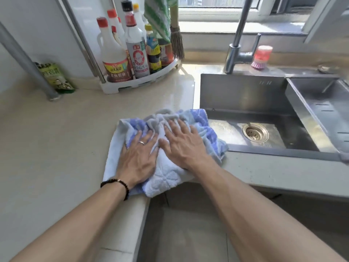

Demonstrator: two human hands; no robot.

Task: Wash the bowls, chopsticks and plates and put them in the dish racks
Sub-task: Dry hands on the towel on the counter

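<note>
Nearest, both hands are laid flat on a blue-and-white towel (162, 148) bunched at the desk (56, 144) edge. The left hand (138, 159) is spread, fingers straight, pressed onto the cloth; a ring and a beaded bracelet (117, 184) are worn on it. Just beside it, the right hand (183, 146) is likewise spread and pressed down, nothing being pinched.

The towel is judged soft, limp and light, probably damp; it is best gathered by a bunched fold or a corner, since it will sag if lifted from one edge.

Beyond the right hand, the steel sink (245, 95) is seen with only its drain strainer (255, 133) inside, and a drainer basket (321, 110) is set further out. No bowls, chopsticks or plates are in view, so their place cannot be told; the washing is judged finished, with wiping under way.

Farther off, a tap (236, 52) and a pink brush (261, 57) are found behind the sink. Beyond the left hand, sauce bottles (130, 52) are held in a white corner tray (136, 82).
</note>
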